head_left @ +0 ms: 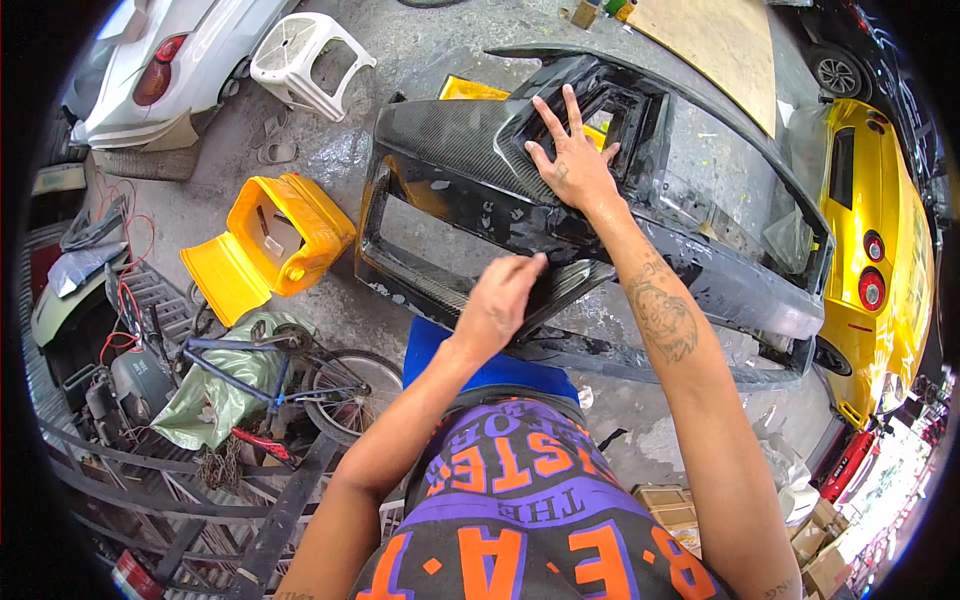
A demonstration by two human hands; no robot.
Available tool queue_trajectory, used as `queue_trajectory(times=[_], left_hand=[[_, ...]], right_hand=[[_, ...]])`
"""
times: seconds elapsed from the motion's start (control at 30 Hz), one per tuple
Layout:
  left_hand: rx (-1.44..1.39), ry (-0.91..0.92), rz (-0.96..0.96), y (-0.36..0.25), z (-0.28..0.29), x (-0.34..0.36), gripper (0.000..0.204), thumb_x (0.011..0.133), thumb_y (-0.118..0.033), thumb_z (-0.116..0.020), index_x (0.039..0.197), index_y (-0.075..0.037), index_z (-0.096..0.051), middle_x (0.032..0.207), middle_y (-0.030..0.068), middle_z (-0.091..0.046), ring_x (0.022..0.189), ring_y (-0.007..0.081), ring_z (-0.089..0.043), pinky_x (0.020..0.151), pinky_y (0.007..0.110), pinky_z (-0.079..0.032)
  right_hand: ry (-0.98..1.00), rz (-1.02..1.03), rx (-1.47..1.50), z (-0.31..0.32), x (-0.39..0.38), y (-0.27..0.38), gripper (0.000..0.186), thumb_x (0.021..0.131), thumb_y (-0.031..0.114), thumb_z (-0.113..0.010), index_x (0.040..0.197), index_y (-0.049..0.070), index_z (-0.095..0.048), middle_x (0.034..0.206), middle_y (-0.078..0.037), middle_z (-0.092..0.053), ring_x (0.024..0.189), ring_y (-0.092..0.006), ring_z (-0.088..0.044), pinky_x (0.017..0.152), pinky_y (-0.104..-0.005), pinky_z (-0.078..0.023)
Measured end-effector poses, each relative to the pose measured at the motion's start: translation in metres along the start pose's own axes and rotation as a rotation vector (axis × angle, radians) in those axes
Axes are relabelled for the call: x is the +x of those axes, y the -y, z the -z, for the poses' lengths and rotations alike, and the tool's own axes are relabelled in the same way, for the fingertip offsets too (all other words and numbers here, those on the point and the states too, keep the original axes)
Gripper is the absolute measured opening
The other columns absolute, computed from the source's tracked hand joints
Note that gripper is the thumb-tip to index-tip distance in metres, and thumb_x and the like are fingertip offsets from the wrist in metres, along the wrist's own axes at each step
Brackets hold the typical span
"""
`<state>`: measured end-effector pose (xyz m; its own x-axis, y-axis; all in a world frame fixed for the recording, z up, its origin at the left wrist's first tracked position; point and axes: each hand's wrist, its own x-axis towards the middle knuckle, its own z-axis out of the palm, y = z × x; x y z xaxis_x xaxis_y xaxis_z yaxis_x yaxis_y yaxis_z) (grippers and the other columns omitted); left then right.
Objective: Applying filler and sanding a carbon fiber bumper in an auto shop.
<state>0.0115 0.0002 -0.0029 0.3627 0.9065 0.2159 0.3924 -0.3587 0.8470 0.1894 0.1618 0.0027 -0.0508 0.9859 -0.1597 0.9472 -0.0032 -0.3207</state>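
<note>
Right hand (578, 172): splayed on black body panel (525, 212) beneath it, I'd judge for bracing | left hand (497, 308): apart, curled above panel; I can't tell its grip

The shirt (535, 490) was dark, with orange letters and purple bands. A dark-lined tattoo (668, 322) covered part of the right forearm (690, 400).

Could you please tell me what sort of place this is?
Probably a car body workshop: a large black body panel sits near the centre, with a yellow car at right and a white car at upper left.
</note>
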Motion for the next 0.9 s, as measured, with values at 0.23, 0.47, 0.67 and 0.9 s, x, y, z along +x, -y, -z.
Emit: queue_trajectory(times=[0.23,0.47,0.67,0.9], left_hand=[[-0.162,-0.062,-0.015,-0.014,-0.030,0.013,0.022,0.091,0.001,-0.070,0.113,0.003,-0.070,0.103,0.0161,-0.068,0.093,0.0306,-0.066,0.083,0.035,-0.054],[-0.222,-0.347,0.402,0.010,0.002,-0.012,0.018,0.105,-0.013,-0.059,0.096,0.000,-0.052,0.091,0.0105,-0.069,0.083,0.0168,-0.070,0.070,0.034,-0.055],[-0.237,-0.116,0.420,0.029,0.026,-0.015,0.019,0.100,-0.012,-0.067,0.093,0.002,-0.058,0.101,0.0113,-0.070,0.091,0.0155,-0.066,0.081,0.031,-0.052],[-0.184,-0.154,0.156,-0.008,-0.022,0.009,0.024,0.089,0.002,-0.074,0.112,-0.001,-0.068,0.096,0.0105,-0.064,0.088,0.0232,-0.067,0.080,0.033,-0.054]], right_hand=[[0.005,0.009,0.044,0.002,-0.002,0.004,0.071,0.099,0.049,-0.059,0.162,0.045,-0.025,0.175,0.002,0.005,0.144,-0.0482,-0.043,0.107,-0.0882,-0.019],[-0.035,0.016,0.014,0.000,-0.003,0.000,0.069,0.100,0.049,-0.056,0.162,0.043,-0.026,0.175,0.003,0.005,0.135,-0.0468,-0.053,0.109,-0.0866,-0.018],[-0.037,0.016,0.020,-0.003,-0.001,-0.002,0.069,0.100,0.049,-0.057,0.162,0.044,-0.026,0.175,0.003,0.006,0.134,-0.0469,-0.054,0.110,-0.0864,-0.018],[-0.049,0.028,0.037,-0.005,0.000,-0.003,0.070,0.099,0.051,-0.057,0.161,0.044,-0.026,0.175,0.002,0.004,0.135,-0.0471,-0.053,0.109,-0.0861,-0.019]])
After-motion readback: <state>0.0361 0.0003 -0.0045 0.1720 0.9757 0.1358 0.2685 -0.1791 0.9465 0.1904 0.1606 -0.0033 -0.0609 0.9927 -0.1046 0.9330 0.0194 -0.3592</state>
